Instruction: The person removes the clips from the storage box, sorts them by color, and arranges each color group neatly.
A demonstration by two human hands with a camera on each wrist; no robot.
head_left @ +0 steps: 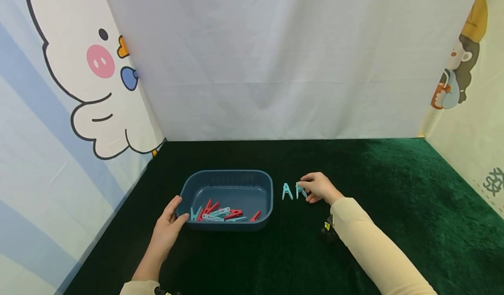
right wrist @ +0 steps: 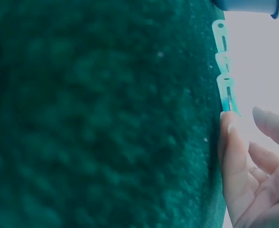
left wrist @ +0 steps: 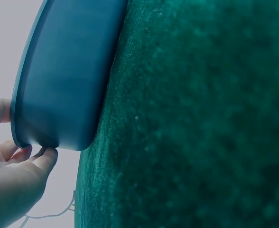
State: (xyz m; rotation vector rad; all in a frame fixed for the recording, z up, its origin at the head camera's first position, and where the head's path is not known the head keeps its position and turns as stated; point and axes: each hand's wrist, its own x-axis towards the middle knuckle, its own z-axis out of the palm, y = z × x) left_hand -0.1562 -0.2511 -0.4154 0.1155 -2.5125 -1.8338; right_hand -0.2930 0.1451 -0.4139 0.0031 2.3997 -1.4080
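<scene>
My left hand grips the left end of a blue plastic basin, thumb and fingers at its rim and outer wall. In the basin lie several red and light blue clothespins. On the dark green cloth right of it, one light blue clothespin sits by itself. A second light blue clothespin is beside it, partly hidden by my right hand. In the right wrist view, one fingertip meets the near end of this clothespin, while another finger stands apart from it.
Dark green cloth covers the table. Behind it hangs a pale curtain. A printed cartoon panel borders the left side, and another printed panel the right.
</scene>
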